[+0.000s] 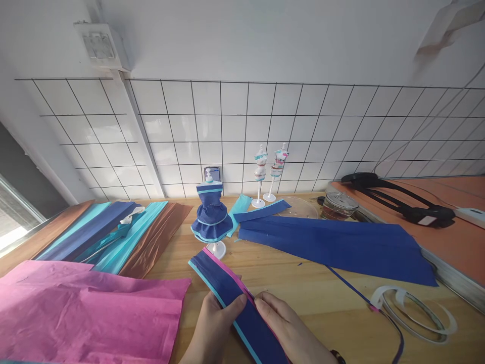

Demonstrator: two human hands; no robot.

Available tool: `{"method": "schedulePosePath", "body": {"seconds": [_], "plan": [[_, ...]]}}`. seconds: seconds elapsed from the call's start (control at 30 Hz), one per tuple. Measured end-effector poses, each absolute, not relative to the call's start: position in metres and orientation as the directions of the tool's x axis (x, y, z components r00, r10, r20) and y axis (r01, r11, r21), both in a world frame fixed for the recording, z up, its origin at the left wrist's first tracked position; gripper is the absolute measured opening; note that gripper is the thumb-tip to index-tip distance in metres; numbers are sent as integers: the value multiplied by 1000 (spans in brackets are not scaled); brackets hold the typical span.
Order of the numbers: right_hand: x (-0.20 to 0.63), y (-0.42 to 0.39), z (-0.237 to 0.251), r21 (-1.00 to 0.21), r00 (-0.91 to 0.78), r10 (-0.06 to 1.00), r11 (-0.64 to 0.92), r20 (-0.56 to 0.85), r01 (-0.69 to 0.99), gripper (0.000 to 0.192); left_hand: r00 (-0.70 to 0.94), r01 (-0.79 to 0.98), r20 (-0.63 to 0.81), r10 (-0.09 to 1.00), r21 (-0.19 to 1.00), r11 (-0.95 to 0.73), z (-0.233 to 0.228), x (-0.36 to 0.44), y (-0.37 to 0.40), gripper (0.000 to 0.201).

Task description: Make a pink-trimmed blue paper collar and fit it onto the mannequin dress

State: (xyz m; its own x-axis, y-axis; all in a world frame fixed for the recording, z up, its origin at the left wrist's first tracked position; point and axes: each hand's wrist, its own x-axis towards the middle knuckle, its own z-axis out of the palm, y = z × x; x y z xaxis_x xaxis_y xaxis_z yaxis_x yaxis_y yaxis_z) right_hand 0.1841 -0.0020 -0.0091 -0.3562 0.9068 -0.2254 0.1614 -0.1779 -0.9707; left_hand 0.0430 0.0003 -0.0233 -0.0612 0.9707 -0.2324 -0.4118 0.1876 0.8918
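Note:
A dark blue strip [227,290] of paper or thin cloth slants from the mid-table toward me, edged light blue on its left side and pink on its right. My left hand [215,318] is closed on it, thumb on top and fingers underneath. At the pink edge, the fingertips of my right hand [284,318] pinch the strip. Just beyond the strip's far end stands a small white dress form wearing a tiered blue dress [211,215] with light blue trim. The strip's near end runs out of the frame.
Pink sheet [94,308] and coloured strips [102,232] lie left. A large blue piece [333,247] and a tape roll [415,313] lie right. Two small dress forms [258,189] stand near the tiled wall, with a round container [339,205] and black headgear [401,199] farther right.

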Motion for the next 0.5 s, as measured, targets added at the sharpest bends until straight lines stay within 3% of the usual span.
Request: {"method": "schedulePosePath", "body": {"seconds": [0.5], "plan": [[184,-1,-7,-965,-349,910,-156,-224,212,32,-37,-430,-280,959,871,238,-30,39,3,27]]}}
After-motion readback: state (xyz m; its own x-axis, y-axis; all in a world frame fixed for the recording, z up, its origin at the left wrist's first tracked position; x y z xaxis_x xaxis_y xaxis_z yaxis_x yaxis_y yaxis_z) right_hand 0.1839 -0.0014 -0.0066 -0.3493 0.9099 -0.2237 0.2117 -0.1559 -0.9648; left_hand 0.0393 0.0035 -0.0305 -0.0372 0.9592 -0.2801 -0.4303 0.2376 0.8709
